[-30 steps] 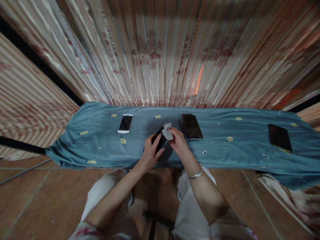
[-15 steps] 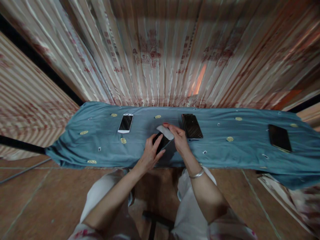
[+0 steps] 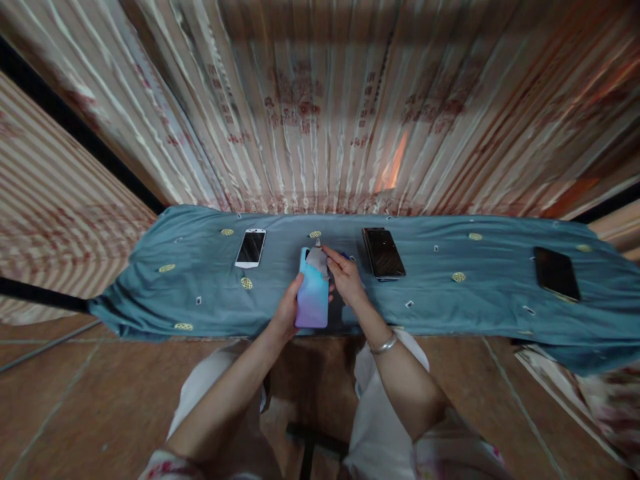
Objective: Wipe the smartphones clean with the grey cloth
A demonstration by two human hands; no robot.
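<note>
My left hand (image 3: 289, 305) is closed round the left side of a smartphone (image 3: 313, 299), whose blue-to-purple back faces up. My right hand (image 3: 346, 272) pinches a small grey cloth (image 3: 318, 261) against the top part of that back, near the camera corner. The cloth partly covers the phone's upper end. Something small and dark blue shows behind my right fingers, too hidden to name.
A white phone (image 3: 251, 248) lies to the left on the blue cloth cover (image 3: 280, 233). Stacked dark phones (image 3: 384, 253) lie just right of my right hand, and another dark phone (image 3: 557, 273) lies far right. A striped curtain (image 3: 310, 160) hangs behind.
The phone has been turned over, from its dark screen to its blue-purple back. My left hand has shifted to grip its side, and the cloth now lies on its upper back.
</note>
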